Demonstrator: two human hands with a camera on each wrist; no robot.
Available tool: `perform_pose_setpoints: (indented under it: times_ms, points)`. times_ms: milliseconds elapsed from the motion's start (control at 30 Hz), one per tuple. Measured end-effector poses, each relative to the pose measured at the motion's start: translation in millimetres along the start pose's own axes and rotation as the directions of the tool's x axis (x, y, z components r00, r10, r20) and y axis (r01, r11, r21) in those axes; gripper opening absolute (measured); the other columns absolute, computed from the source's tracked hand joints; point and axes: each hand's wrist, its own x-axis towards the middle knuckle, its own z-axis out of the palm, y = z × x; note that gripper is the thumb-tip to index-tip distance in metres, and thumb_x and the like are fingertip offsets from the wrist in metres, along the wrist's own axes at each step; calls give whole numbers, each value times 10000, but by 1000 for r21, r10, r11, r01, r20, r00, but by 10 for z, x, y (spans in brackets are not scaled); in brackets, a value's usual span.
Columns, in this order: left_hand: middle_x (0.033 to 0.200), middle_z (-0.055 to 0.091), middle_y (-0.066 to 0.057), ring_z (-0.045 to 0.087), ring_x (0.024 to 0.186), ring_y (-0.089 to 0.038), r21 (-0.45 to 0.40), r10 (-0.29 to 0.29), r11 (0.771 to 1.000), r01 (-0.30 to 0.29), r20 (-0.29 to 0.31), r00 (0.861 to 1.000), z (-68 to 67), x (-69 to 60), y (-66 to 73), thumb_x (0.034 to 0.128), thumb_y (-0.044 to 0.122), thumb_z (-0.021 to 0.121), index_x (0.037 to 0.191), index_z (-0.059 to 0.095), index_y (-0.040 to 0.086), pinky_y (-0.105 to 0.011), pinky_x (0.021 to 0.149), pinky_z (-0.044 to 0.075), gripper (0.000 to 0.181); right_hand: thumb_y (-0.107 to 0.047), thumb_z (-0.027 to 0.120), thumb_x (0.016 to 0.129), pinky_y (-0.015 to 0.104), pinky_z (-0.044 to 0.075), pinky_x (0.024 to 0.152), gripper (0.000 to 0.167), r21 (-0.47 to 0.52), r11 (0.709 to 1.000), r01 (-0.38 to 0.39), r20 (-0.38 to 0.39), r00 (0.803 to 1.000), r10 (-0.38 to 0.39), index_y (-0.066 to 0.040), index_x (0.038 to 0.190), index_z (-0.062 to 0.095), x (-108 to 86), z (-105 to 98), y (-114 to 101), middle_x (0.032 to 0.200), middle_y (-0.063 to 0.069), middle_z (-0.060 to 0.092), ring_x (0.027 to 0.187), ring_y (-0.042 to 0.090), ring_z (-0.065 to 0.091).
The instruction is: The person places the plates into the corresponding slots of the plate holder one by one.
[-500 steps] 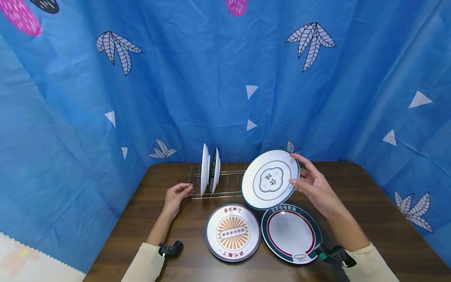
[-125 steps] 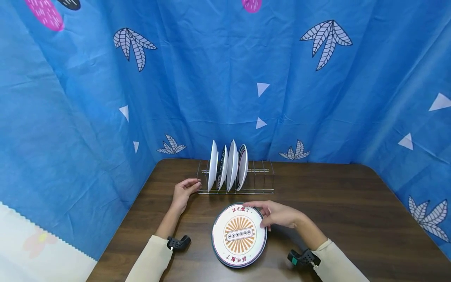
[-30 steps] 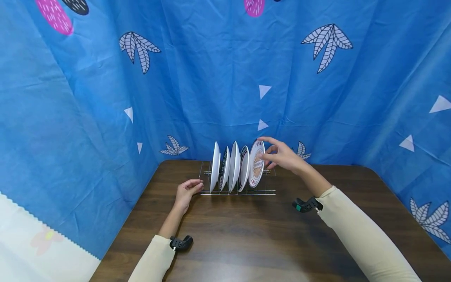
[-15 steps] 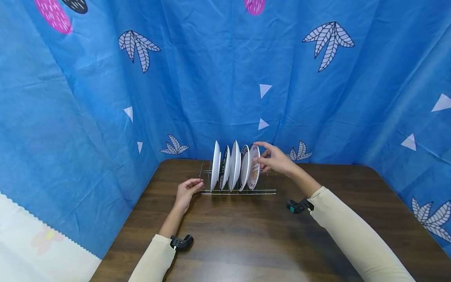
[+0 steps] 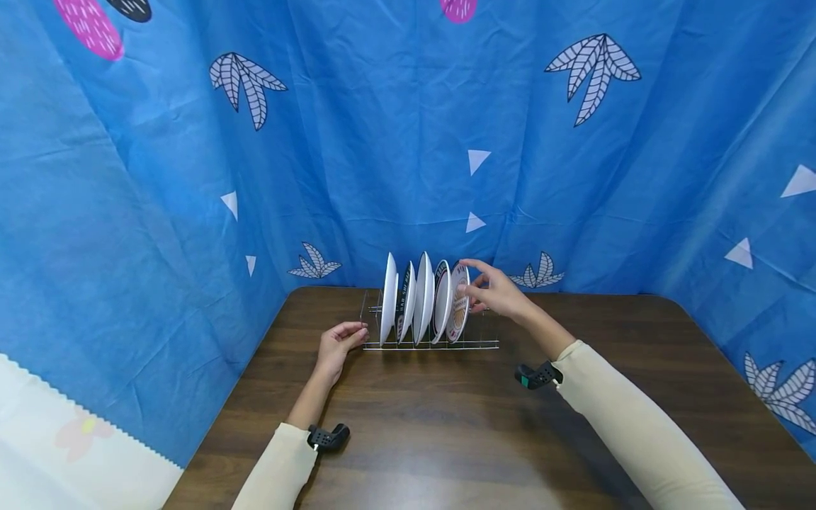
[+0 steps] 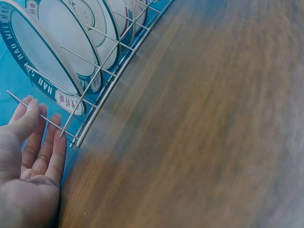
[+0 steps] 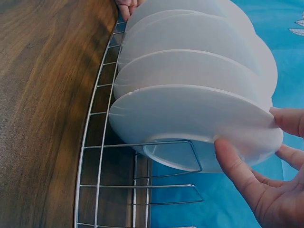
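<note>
At the back of the table a wire dish rack (image 5: 484, 346) holds a row of plates standing on edge. My left hand (image 5: 336, 348) pinches the rack's left end wire, with thumb and fingers on it in the left wrist view. My right hand (image 5: 503, 294) holds the rightmost plate (image 5: 456, 322), white with an orange sunburst print, which stands in the rack leaning slightly. In the right wrist view the thumb presses its white underside near the foot ring, and other fingers are at its rim. To its left stand a dark-rimmed plate (image 5: 441, 312) and several others.
Bare rack wires (image 7: 142, 186) lie right of the last plate. Brown wooden tabletop (image 5: 421, 425) stretches in front of the rack. A blue patterned curtain (image 5: 395, 142) hangs close behind and at both sides.
Since the oldest frame, the plates from the table have joined the two in the rack. Over the last second the sunburst plate moved left and slightly down; my left hand stayed at the rack's end.
</note>
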Motion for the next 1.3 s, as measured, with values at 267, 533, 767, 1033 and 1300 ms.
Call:
perform_pose_setpoints:
  times_ms: [267, 533, 767, 1033, 1300]
  points:
    - [1201, 617, -389, 737, 858, -154, 7, -4, 1000, 4, -3, 1000, -7, 3, 3, 932, -63, 680, 1092, 668, -137, -317, 827, 624, 176, -287, 658, 1011, 450, 644, 716, 679, -12, 1000, 3, -14, 1000, -3, -153, 1590, 329, -34, -8, 35, 1093, 231, 564, 969, 432, 655]
    - [1209, 603, -405, 736, 863, -160, 16, 3, 1000, -2, -4, 1000, 0, 20, -3, 917, -65, 698, 1108, 658, -158, -304, 815, 625, 216, -223, 664, 1009, 514, 632, 747, 666, 27, 1000, -1, -50, 999, 2, -97, 1576, 339, -157, -4, 31, 1199, 271, 584, 1034, 497, 634]
    - [1205, 609, -400, 738, 857, -152, 21, 4, 1000, -4, -3, 1000, 5, 0, 12, 917, -74, 692, 1119, 638, -183, -293, 802, 625, 235, -198, 630, 1028, 520, 620, 810, 518, 153, 988, 1, -123, 992, 18, -37, 1491, 465, -363, -68, 68, 1251, 281, 605, 1053, 436, 652]
    - [1202, 616, -391, 745, 864, -173, 19, -3, 1000, 4, -17, 1000, -7, 3, -3, 920, -66, 693, 1091, 669, -143, -304, 807, 627, 189, -242, 615, 1037, 373, 633, 806, 426, 236, 971, 24, -251, 967, 37, -17, 1395, 563, -551, -178, 216, 1215, 259, 648, 1039, 383, 678]
    - [1207, 622, -380, 739, 858, -156, 36, -12, 999, 12, -12, 1000, -15, 11, -10, 932, -43, 691, 1125, 648, -161, -299, 811, 625, 230, -237, 582, 1054, 357, 630, 817, 425, 300, 954, -16, -302, 947, 111, 9, 1399, 549, -650, -259, 410, 1241, 281, 640, 1030, 352, 686]
